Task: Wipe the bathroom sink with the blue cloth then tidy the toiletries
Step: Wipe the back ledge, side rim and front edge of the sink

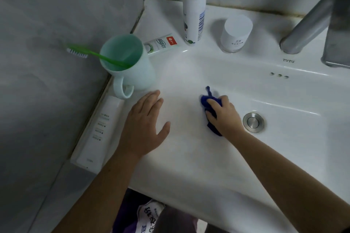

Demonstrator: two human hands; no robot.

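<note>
While left hand [145,125] flat on sink [189,161], right hand [225,116] around blue cloth [205,99].

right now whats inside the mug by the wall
A green toothbrush leans inside the mug, bristle head sticking out past the rim. The mug's bottom is hidden by its near wall, so anything else there cannot be seen.

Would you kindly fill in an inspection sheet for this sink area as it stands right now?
Surface: white sink, drain plug right of the cloth.
Job's things: blue cloth bunched in the basin; mug holding a toothbrush, toothpaste tube, tall bottle and small jar on the rim.
Clutter: flat white box along the left edge.
Hands: right hand grips the cloth; left hand open, beside the mug.
Cables: nothing seen.
Surroundings: grey wall; metal faucet at right.
</note>
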